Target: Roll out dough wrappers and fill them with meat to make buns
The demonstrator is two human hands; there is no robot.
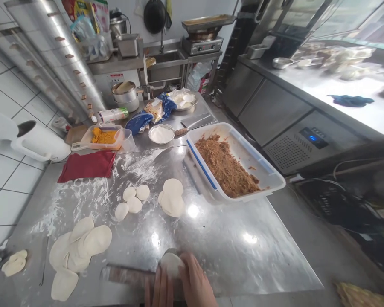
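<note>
pale round dough disc (172, 265): is lying at the person's hands, near the front edge of the shiny stainless-steel counter (243, 260).
left hand (159, 288): is stretching its fingers forward, mostly side by side, the tips touching the disc's near side.
right hand (196, 279): is keeping its fingers bunched together against the disc's right edge; from here i cannot tell whether they are pinching it.
long brown-and-grey bar (126, 275): is lying left of the disc, too blurred for me to name.
heap of large pale dough rounds (80, 247): is spreading in overlapping layers farther left.
four small pale dough rounds (134, 205): are clustering behind the bar.
stack of pale dough rounds (173, 200): is sitting just right of that cluster.
reddish-brown shredded filling (224, 166): is covering much of the floor of a clear rectangular plastic tub (254, 151), which is standing toward the counter's right side.
white flour (73, 204): is streaking the metal near a dark red folded cloth (86, 166).
round metal bowl (161, 142): is holding white powder (161, 134), a brown-handled knife (196, 123) lying just beside it.
</note>
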